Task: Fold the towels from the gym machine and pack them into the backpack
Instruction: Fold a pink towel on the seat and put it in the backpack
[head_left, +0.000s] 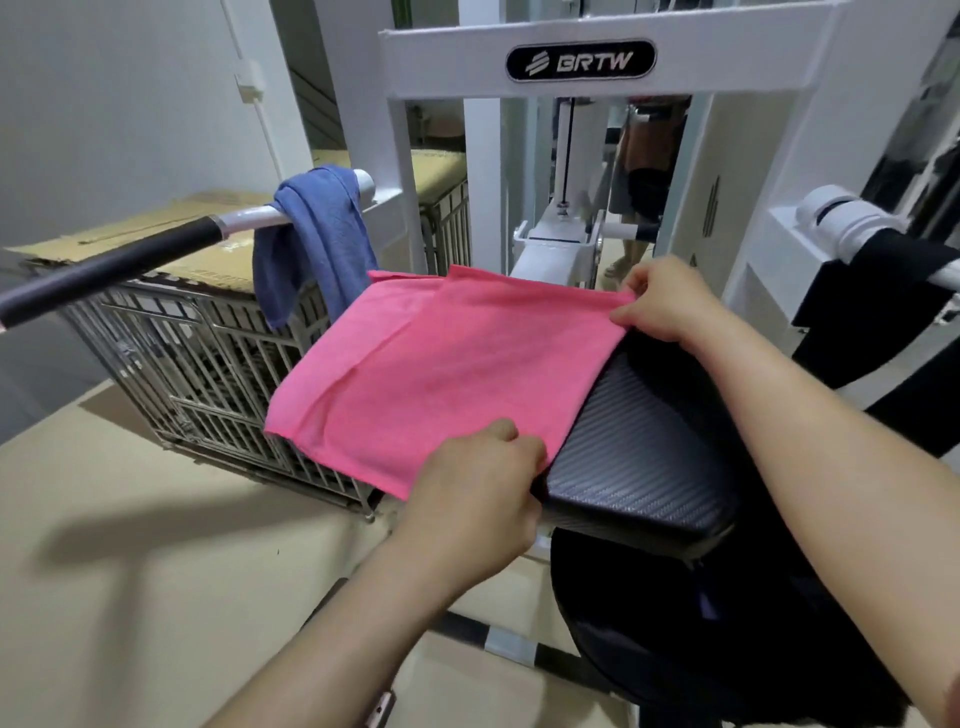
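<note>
Two hands: both bare, both gripping the same pink towel over the machine's seat.
Gym machine (582, 39): white frame filling the upper middle, with a black oval badge reading BRTW on its crossbar.
Wire cage (208, 358): grey metal, on the floor at the left, topped with flattened cardboard (156, 234).
Backpack (691, 634): dark shape low on the right, under the front edge of the seat; whether it is open I cannot tell.
Seat pad (649, 441): black, ribbed texture, right of centre; its left part is covered by the pink towel.
Pink towel (431, 374): spread mostly flat, doubled over with a fold line running diagonally near its left side; its right part lies on the seat pad and its left part hangs past the pad's edge above the cage.
Left handle bar (130, 260): black grip and white tube, reaching in from the left edge.
Black cloth (883, 312): draped from the white bar at the right edge.
Blue towel (317, 239): hung over the left handle bar near the frame, ends dangling in front of the cage.
Left hand (483, 493): fingers curled, pinching the towel's near edge at the front corner of the seat.
Right hand (670, 306): thumb and fingers pressed together on the towel's far right corner.
</note>
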